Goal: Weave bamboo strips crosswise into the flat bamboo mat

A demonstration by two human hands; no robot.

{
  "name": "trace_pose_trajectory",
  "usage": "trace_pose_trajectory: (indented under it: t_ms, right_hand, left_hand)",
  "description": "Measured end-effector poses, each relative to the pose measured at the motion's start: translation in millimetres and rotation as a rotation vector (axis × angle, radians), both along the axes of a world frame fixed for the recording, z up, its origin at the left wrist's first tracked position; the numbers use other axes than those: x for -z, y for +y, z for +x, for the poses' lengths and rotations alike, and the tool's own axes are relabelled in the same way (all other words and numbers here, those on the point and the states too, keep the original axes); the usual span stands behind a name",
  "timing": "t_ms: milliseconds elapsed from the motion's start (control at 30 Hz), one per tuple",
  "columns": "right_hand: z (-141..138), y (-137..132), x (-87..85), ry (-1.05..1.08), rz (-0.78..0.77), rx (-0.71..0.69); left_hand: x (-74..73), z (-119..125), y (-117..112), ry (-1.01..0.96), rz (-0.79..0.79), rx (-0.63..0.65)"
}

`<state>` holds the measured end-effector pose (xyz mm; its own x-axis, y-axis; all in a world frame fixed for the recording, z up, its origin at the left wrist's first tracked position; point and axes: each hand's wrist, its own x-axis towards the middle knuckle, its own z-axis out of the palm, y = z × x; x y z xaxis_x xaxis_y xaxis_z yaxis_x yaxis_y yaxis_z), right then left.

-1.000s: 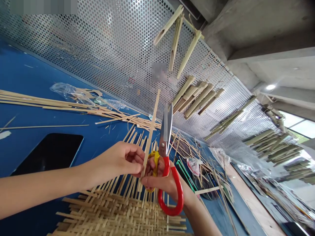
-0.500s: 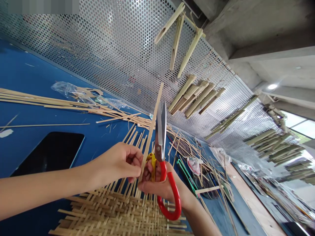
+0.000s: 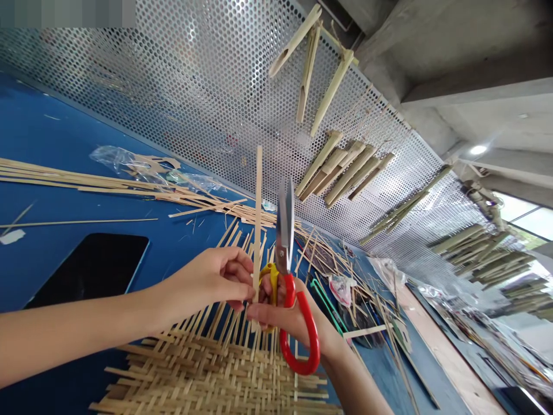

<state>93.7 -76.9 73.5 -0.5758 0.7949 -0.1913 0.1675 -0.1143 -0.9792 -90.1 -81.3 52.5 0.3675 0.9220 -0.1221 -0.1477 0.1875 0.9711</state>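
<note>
Left hand: [image 3: 218, 276] closed in a firm pinch, thumb and fingers on a bamboo strip, wrist level, forearm coming in from the side.

Right hand: [image 3: 270, 314] curled through the handles of the scissors, gripping them closed or nearly so; the exact blade gap is hard to tell from this angle.

Bamboo strip: [image 3: 258, 213] upright, thin and pale, held by the left hand, its free end rising well above the fingers. Its lower end passes behind the hands toward the mat; whether it joins the weave cannot be told.

Scissors: [image 3: 285, 230] steel blades pointing up just beside the strip, not visibly touching it; one red loop handle [image 3: 305, 340] hangs below the right hand, with a yellow handle in the palm.

Handling: the pinch sits close to the blades, which seems a sound way to keep the thin strip steady.

Woven bamboo mat: [image 3: 207, 374] directly below both hands, with strip ends sticking out.

Rest: a blue table [image 3: 56, 259] holds loose bamboo strips [image 3: 86, 181] and a phone [image 3: 88, 271]; bamboo sections [image 3: 341, 167] hang on a perforated metal panel [image 3: 173, 98].
</note>
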Motion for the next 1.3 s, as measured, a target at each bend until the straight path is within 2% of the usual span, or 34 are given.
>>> trace_pose_trajectory:
  t_ms: [233, 400, 667, 867, 1133, 1300]
  right_hand:
    - [-0.1, 1.3, 2.4, 0.030, 0.017, 0.049]
    - [-0.7, -0.1, 2.4, 0.071, 0.069, 0.084]
    - [-1.9, -1.4, 0.0, -0.082, 0.117, 0.123]
    - [-3.3, -0.7, 5.2, 0.030, 0.098, 0.173]
    - [-8.6, -6.9, 2.5, 0.009, 0.136, 0.233]
    - [-9.6, -8.8, 6.0, 0.054, 0.131, 0.234]
  left_hand:
    - [3.7, -1.8, 2.0, 0.008, 0.110, -0.032]
    - [4.1, -0.7, 4.3, 0.031, 0.069, -0.057]
    - [3.2, -1.9, 0.3, 0.069, 0.076, 0.048]
    - [-3.1, -1.5, -10.0, 0.077, -0.031, 0.035]
    - [9.1, -1.4, -2.9, 0.084, -0.003, 0.060]
    - [8.8, 0.2, -5.4, 0.127, 0.009, 0.073]
